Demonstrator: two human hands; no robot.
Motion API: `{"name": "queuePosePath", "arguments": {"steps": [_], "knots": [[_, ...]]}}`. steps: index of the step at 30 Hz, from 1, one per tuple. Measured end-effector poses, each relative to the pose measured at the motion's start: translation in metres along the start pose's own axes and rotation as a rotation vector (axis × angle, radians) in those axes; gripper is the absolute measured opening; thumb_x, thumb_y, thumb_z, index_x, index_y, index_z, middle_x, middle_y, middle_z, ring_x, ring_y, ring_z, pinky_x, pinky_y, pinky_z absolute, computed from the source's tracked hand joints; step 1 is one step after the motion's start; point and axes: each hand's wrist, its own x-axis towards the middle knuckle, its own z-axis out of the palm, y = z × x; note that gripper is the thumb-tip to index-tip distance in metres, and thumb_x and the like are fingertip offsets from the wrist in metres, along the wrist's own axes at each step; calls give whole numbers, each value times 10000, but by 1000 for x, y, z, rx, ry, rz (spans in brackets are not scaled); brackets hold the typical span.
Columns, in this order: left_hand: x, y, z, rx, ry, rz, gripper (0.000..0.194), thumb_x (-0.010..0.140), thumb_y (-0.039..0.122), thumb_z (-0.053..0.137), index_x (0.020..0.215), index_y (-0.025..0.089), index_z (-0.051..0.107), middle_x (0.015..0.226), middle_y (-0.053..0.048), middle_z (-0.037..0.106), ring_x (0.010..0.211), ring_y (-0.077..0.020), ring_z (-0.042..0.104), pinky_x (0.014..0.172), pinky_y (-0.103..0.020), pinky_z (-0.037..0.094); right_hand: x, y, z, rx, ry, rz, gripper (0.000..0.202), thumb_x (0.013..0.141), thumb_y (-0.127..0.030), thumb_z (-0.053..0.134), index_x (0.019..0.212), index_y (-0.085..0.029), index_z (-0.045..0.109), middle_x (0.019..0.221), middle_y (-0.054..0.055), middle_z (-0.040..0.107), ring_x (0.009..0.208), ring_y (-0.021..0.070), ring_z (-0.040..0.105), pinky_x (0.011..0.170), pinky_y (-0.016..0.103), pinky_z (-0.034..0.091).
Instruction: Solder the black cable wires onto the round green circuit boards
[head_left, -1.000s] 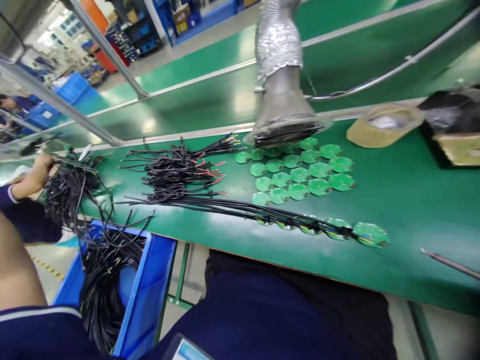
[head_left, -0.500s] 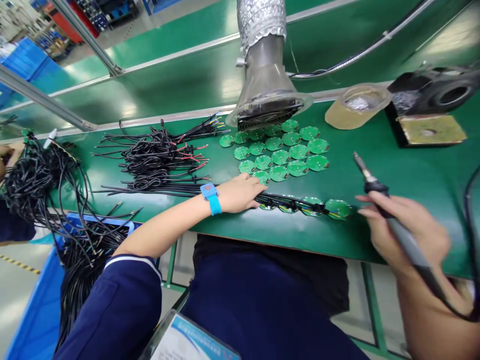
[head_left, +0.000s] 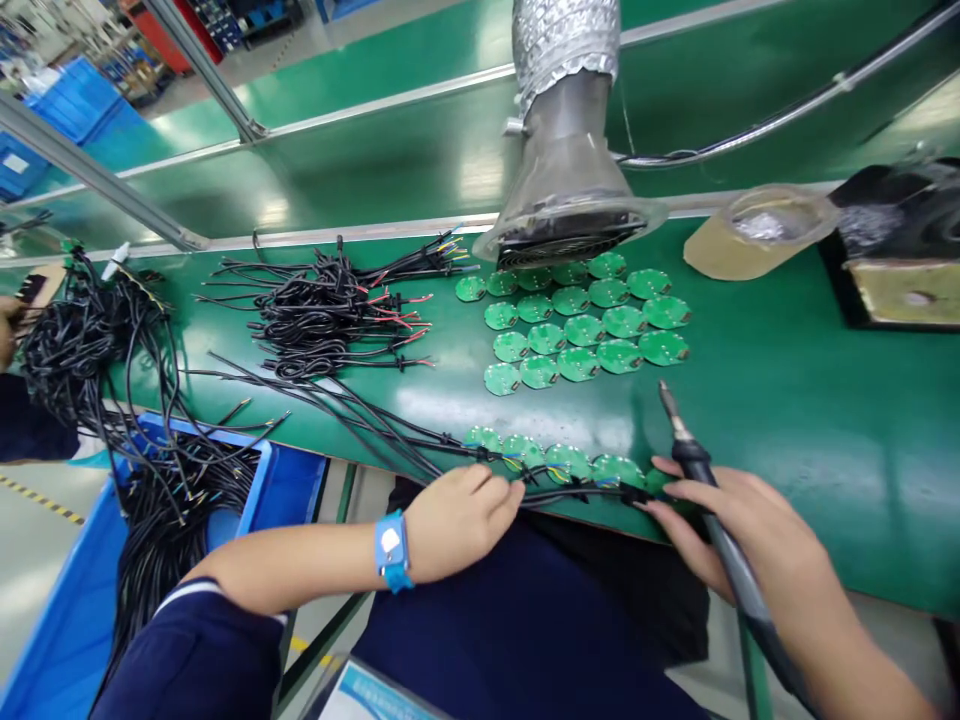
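Several wired boards along the table's near edge
Left hand holds black cables beside them; right hand's grip wraps an iron, fingertips by the rightmost board.

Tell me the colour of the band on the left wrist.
Blue; the wristband shows best in the head view.

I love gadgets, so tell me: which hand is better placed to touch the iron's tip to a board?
Probably the right hand: it holds the soldering iron, tip sticking out near the green boards. The left hand holds black cables and no iron.
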Motion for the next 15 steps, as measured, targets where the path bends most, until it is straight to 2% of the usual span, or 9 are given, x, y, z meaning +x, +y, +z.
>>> {"name": "queuePosePath", "arguments": {"steps": [3,6,8,11,13,15], "knots": [[-21,11,17,-92,149,35,300,934,179,399,1165,18,504,1024,-132,643,814,-160,588,695,-272,524,-3,-8,2,-11,34,-5,131,814,-277,602,921,-228,545,1029,80,664,869,230,640,775,374,503],[-28,1,22,-245,364,70,396,921,420,458,1058,67,575,1017,-100,671,850,-147,611,727,-251,520,-8,-2,8,-57,41,24,139,829,-342,578,908,-233,545,1001,84,677,831,234,653,753,385,508],[-29,-21,17,-271,453,5,386,906,453,478,1021,104,599,916,-63,693,821,-137,619,703,-255,511,-9,5,12,-89,68,-7,161,834,-378,565,898,-232,546,966,93,687,784,241,660,711,386,507],[-25,-71,5,-149,472,-323,239,922,305,483,1004,137,633,868,-61,688,802,-153,607,738,-309,496,-4,11,13,-122,93,-104,184,837,-412,546,882,-233,549,910,99,694,728,249,664,641,375,507],[-18,-106,1,-106,405,-472,212,902,273,521,999,143,659,900,-74,676,844,-174,590,790,-344,485,3,9,11,-108,91,-139,162,827,-406,557,879,-252,552,878,80,695,713,248,668,615,370,518],[-8,-133,1,-116,295,-521,213,871,281,573,1007,152,673,937,-80,660,884,-186,572,823,-357,470,9,5,7,-66,74,-120,149,807,-403,580,881,-277,554,857,68,694,718,256,671,605,379,534]]}}
